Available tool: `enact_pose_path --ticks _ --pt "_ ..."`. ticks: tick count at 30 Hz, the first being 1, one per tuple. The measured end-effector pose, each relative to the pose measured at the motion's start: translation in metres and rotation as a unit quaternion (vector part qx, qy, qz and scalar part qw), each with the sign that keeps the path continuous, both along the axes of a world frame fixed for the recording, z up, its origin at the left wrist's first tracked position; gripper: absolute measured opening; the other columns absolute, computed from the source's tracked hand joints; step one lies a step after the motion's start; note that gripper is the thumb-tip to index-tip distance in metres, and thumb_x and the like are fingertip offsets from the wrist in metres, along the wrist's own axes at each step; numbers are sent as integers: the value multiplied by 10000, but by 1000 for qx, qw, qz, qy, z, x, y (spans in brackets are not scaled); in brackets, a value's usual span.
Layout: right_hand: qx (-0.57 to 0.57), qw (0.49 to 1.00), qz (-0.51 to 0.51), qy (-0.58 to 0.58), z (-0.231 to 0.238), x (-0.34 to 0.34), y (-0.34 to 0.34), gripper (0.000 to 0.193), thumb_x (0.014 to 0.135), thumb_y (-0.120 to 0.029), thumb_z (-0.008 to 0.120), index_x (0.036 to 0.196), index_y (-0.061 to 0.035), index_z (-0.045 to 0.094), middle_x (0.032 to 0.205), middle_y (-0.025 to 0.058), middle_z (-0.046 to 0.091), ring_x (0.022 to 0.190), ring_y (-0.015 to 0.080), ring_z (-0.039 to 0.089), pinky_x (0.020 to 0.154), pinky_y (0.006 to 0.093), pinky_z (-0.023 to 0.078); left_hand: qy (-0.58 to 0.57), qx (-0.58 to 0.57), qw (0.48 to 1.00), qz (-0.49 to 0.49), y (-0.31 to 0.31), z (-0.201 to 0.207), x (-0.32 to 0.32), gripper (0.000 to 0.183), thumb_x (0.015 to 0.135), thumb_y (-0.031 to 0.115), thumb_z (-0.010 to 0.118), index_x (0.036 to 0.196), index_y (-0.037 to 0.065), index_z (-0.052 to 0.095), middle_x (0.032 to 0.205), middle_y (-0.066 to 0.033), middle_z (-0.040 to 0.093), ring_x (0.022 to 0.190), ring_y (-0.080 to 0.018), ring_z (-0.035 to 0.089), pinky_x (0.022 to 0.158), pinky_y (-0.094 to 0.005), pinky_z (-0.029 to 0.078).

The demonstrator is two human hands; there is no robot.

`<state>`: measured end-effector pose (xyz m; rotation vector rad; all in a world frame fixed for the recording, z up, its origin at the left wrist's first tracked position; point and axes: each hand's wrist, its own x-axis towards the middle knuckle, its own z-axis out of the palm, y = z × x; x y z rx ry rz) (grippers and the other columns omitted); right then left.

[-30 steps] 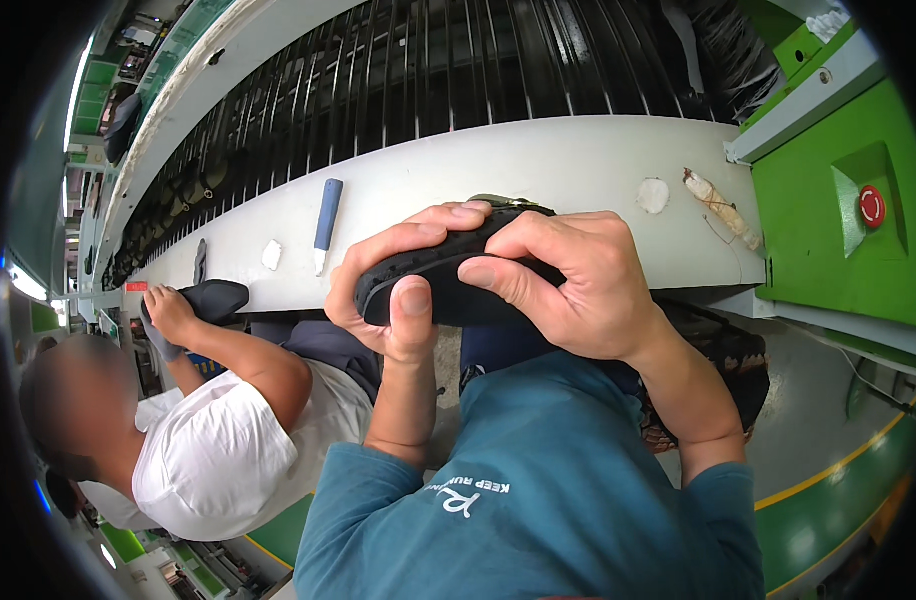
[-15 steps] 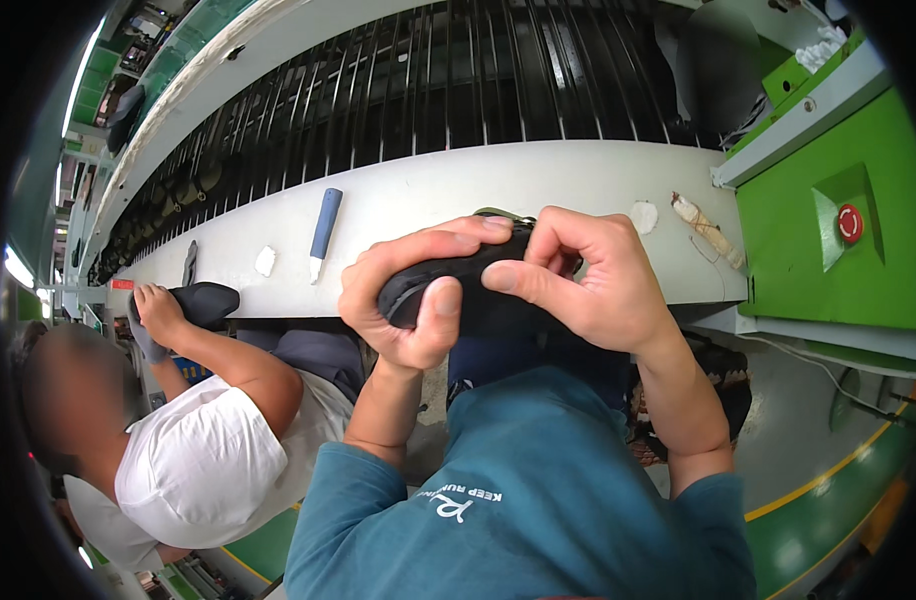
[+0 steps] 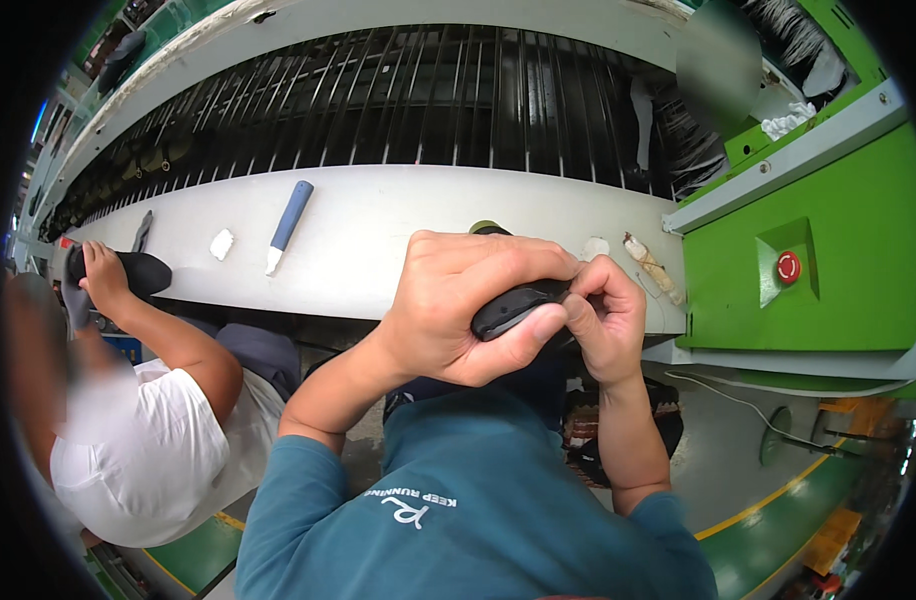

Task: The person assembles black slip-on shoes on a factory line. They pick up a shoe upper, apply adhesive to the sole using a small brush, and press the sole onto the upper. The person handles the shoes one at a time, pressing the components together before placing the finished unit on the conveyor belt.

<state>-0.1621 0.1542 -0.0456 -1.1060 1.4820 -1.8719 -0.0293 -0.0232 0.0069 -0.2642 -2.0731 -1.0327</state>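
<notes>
Left hand (image 3: 458, 305) clamped over black part (image 3: 513, 305), mostly hidden, right hand (image 3: 608, 320) pinching its end

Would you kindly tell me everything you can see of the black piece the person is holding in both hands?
The black piece looks smooth, slightly glossy and rounded, perhaps rubber or leather. Only a short curved stretch shows. The left hand wraps over it, thumb pressed beneath, while the right hand pinches its right end with the fingertips. It is held in the air in front of the grey ledge, lying roughly level. The rest is hidden.
</notes>
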Motion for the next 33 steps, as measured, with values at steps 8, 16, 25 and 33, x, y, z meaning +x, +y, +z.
enact_pose_path --ticks 8,16,25,33 --pt "-23 999 -21 -19 -4 3 -1 345 1015 -270 860 903 -79 596 829 -24 620 771 64 510 718 249 414 38 -10 999 -35 -8 -11 -11 485 1004 384 615 1139 -70 720 1030 -257 815 858 -378 832 760 -412 677" --pt "9 999 -24 -30 -7 4 -17 289 1003 -217 869 948 -58 634 867 -10 664 781 41 566 719 239 460 -18 49 999 -12 -20 -9 -2 474 1037 357 623 1163 -91 717 1075 -264 816 963 -366 831 888 -431 662" --pt "44 959 100 -262 -24 -8 -20 650 1001 -31 794 1571 -38 482 1139 87 711 904 170 756 738 306 611 -23 339 899 275 -48 -106 66 556 1201 332 427 1421 -143 615 1306 -298 744 1226 -336 733 1112 -437 545" --pt "11 991 -62 -115 14 -11 -65 556 881 -87 956 1282 -65 572 974 -22 664 828 36 621 705 219 514 -9 436 891 126 -4 -136 38 718 1123 294 640 1693 -8 324 1722 -264 375 1581 -391 451 1245 -493 438"
